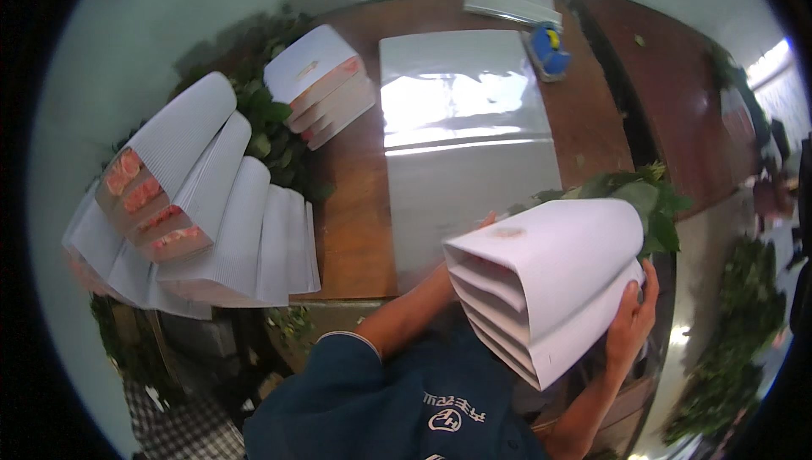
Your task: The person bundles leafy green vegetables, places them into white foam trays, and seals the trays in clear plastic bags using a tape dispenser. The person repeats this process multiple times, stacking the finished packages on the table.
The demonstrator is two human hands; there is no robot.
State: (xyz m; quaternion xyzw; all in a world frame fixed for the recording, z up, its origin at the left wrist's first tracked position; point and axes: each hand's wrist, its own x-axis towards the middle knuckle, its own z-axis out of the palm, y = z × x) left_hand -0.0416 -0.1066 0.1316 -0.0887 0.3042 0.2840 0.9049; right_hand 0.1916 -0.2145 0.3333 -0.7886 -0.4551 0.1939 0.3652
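A white cardboard-wrapped bunch (pixel 571 257) is held up in front of my torso, tilted. Its layered open end faces down and left, while green leaves (pixel 663 219) stick out at the far end. My right hand (pixel 634 311) grips its right side, fingers toward the leafy end. My left hand (pixel 488 219) reaches behind the bunch; only a fingertip shows past the upper left edge, the remainder hidden. No blossoms can be seen between the layers from here. Beneath and beyond the bunch lies a glossy clear plastic sheet (pixel 469 187).
Several white corrugated wraps with pink-red roses (pixel 209 206) are piled at the left. Another wrapped bunch (pixel 327 86) lies beyond them on the wooden table (pixel 355 232). A blue tape dispenser (pixel 549 54) stands near the sheet's far right corner. Greenery (pixel 729 327) lies at right.
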